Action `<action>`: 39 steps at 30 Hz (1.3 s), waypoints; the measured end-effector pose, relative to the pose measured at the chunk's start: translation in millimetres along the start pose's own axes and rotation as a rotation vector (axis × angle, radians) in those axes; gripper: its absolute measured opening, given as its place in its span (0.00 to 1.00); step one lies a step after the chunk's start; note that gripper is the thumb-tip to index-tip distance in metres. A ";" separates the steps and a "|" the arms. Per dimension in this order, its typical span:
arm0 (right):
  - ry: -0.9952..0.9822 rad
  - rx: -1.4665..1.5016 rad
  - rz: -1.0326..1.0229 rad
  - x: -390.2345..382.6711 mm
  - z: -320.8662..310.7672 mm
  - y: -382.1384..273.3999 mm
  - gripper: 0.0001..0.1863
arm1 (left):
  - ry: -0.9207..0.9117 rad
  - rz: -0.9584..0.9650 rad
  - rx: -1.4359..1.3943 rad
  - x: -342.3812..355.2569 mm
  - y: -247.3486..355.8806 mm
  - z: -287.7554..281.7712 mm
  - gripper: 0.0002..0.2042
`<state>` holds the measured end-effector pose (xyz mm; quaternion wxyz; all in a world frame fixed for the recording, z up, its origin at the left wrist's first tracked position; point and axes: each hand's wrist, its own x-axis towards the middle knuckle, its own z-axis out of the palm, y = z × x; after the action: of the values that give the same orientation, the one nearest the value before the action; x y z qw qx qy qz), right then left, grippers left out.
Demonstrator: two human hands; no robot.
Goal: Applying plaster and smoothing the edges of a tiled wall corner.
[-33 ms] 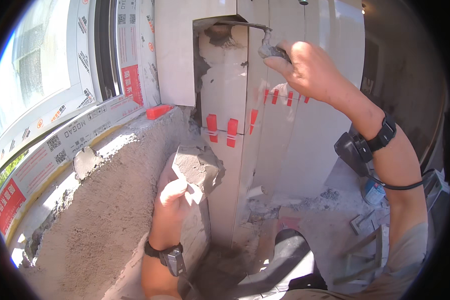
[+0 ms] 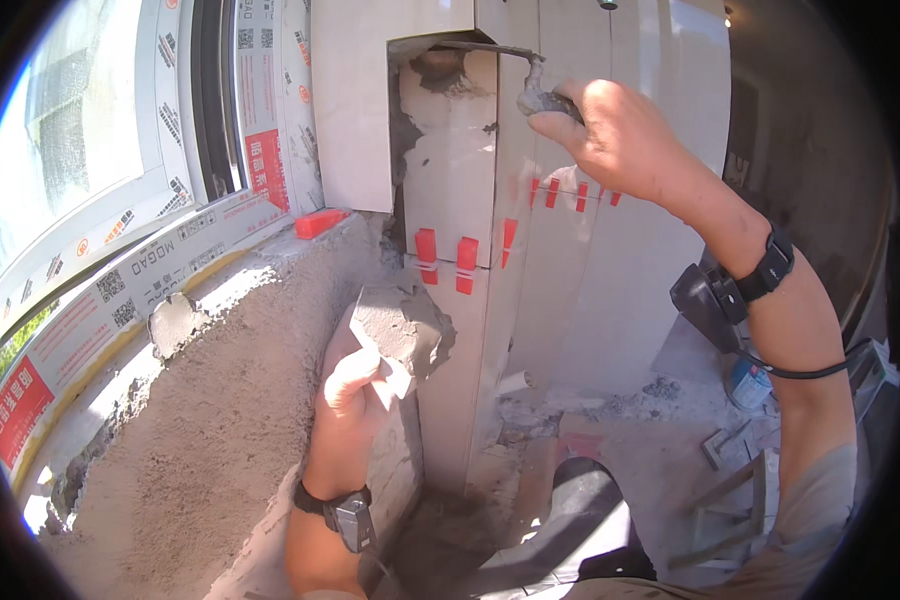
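My right hand point(image 2: 620, 140) grips a mortar-smeared trowel point(image 2: 533, 85), whose thin blade reaches left along the upper edge of a cut-out recess point(image 2: 440, 72) in the light tiled wall point(image 2: 350, 120). Lower and left, my left hand point(image 2: 350, 385) pinches a light tile offcut point(image 2: 398, 378) carrying a thick grey layer of mortar point(image 2: 402, 325). Red levelling wedges point(image 2: 465, 262) are fitted on a tile joint below the recess, with smaller red ones point(image 2: 581, 197) on a joint farther right.
A taped window frame point(image 2: 130, 280) runs down the left above a rough plastered sill point(image 2: 210, 420). A loose red block point(image 2: 320, 222) lies at its far end. A blue can point(image 2: 750, 380) and a wooden frame point(image 2: 755, 490) stand at the lower right, near rubble point(image 2: 660, 390).
My left hand and the mortar-covered piece have shifted very slightly up and to the right. My right hand with the trowel is almost where it was.
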<state>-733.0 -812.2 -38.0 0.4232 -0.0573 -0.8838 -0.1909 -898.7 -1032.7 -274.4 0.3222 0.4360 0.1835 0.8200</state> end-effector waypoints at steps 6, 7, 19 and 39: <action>-0.002 -0.017 0.183 -12.3 -3.9 -13.7 0.18 | -0.081 0.073 -0.208 44.4 -0.5 49.1 0.21; -0.012 0.024 0.244 -15.0 -2.7 -17.2 0.18 | -0.084 0.067 -0.206 50.0 1.5 53.4 0.21; 0.219 0.026 0.355 -31.6 17.9 -47.2 0.20 | -0.052 -0.004 -0.228 56.1 5.4 54.8 0.21; 0.404 -0.067 0.365 -63.6 37.8 -48.0 0.19 | -0.019 -0.035 -0.432 57.3 -24.1 54.3 0.17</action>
<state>-732.7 -837.9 -122.4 0.6161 -0.1904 -0.7498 -0.1481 -868.2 -974.8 -224.3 0.4240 0.3611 0.0080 0.8305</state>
